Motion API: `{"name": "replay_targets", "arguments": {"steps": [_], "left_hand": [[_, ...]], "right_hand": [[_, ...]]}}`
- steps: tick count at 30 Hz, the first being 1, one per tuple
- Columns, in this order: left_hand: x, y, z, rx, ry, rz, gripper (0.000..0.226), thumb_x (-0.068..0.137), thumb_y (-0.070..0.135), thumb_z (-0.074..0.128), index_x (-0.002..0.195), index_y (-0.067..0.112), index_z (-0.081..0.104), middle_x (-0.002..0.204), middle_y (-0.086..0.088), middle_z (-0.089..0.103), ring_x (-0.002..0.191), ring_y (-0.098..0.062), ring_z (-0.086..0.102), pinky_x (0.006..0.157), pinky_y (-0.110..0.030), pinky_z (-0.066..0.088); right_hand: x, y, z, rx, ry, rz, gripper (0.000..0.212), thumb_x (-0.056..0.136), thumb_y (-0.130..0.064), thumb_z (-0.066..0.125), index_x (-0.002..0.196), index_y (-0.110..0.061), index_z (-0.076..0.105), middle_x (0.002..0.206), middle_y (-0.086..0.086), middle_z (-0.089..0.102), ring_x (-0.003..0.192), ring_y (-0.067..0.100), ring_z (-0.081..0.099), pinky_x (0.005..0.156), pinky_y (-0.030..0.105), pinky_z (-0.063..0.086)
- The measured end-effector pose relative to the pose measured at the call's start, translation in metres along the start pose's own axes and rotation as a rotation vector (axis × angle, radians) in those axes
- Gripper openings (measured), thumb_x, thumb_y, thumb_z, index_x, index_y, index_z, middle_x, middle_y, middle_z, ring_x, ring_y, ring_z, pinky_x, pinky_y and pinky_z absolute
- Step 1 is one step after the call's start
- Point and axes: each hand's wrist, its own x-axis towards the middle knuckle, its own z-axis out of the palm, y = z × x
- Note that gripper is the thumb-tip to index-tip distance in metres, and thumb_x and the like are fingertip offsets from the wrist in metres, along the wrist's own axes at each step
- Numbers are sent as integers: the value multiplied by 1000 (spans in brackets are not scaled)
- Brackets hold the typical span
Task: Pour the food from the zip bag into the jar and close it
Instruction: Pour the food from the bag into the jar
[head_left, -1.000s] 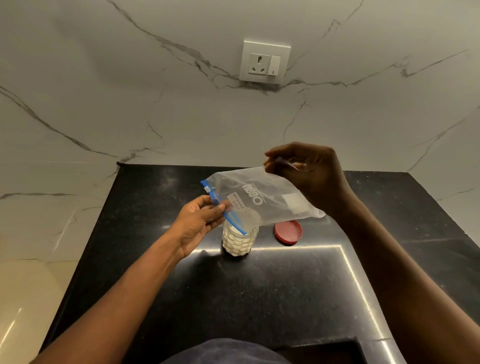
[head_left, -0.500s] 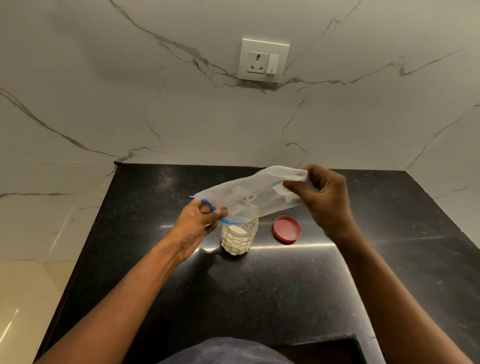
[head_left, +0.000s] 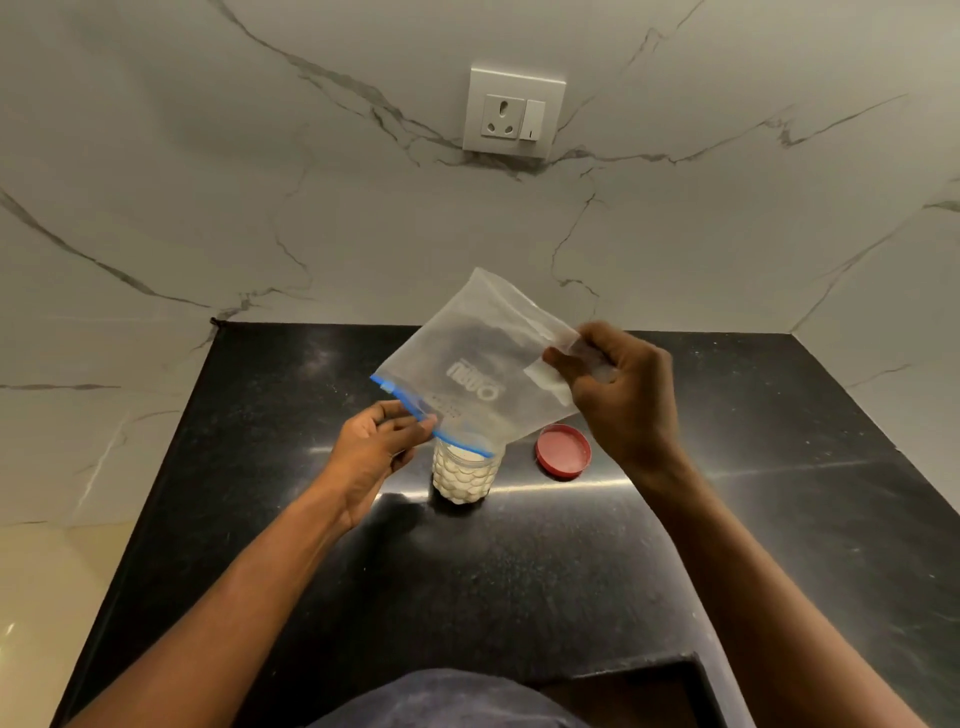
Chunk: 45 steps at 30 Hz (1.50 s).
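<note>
Hands both closed in pinches: right hand (head_left: 618, 395) on raised bottom corner of bag (head_left: 483, 364), left hand (head_left: 376, 447) on blue zip edge. Counter (head_left: 519, 571) spread beneath both hands. Bag held tilted between hands, mouth down, looks emptied. Jar (head_left: 465, 475) stood just beside left fingers, under bag mouth, filled near top with white food. Pouring judged done. Left: bag cleared, lid (head_left: 563, 450) fitted; lid lain below right hand. Jar mouth blocked by bag. Socket (head_left: 514, 111) on wall beyond hands.

Dim warm light, wide-angle edge distortion
</note>
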Motion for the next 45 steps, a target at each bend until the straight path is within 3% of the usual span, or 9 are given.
{"name": "replay_targets", "arguments": {"steps": [7,15,20,23,27,32,37,41,45], "left_hand": [[2,0,1,35,12,17,21,89,6,81,107,13,73,113,-19,79,100,-25,67,78,-28,49],[4,2,0,81,13,57,19,90,3,78,105,13,73,98,-5,83,87,-10,75,76,-22,56],[8,2,-1,100,14,74,18,90,0,78,104,11,74,95,-5,84,83,-8,78,70,-14,59],[10,5,-1,128,9,86,23,89,5,79,111,11,74,102,-5,84,91,-10,80,69,-14,59],[10,8,-4,132,29,88,27,88,5,80,113,12,74,103,-5,83,98,-15,79,69,-15,59],[3,21,6,117,15,129,27,90,6,78,115,12,72,105,-6,83,102,-20,78,75,-21,60],[-12,64,25,49,11,251,30,91,14,77,120,19,74,112,-4,81,99,-17,74,85,-31,56],[-31,98,31,-19,-88,317,23,87,31,76,109,28,81,112,1,81,97,-10,75,79,-23,60],[-37,110,37,39,55,379,29,81,46,76,105,30,79,104,5,79,96,-12,71,86,-30,58]], "right_hand": [[4,6,-4,28,-36,47,10,89,-14,80,86,-19,72,75,-10,70,66,6,63,60,41,56],[9,18,-8,87,-75,144,10,89,-12,80,84,-6,74,78,15,72,73,38,67,64,56,57],[11,27,-10,108,-163,168,7,89,-12,81,86,-17,77,81,-1,75,75,19,71,68,43,63],[11,37,-12,82,-24,146,16,90,-13,80,84,-26,73,75,-12,71,67,9,66,61,32,60],[0,48,-12,-38,-110,90,7,91,-18,79,87,-13,75,80,-4,72,66,15,69,58,45,62],[9,54,-28,188,116,149,19,91,-34,81,82,-20,72,73,-2,71,55,16,68,41,24,54],[-9,66,-24,500,154,371,14,95,-36,75,85,-26,73,87,1,76,75,23,74,49,31,59],[-40,66,4,822,159,703,17,88,-38,77,81,-23,75,89,2,78,79,22,73,55,34,61],[-61,51,38,1062,141,910,26,80,-38,81,88,-14,74,97,6,77,80,20,73,58,33,61]]}}
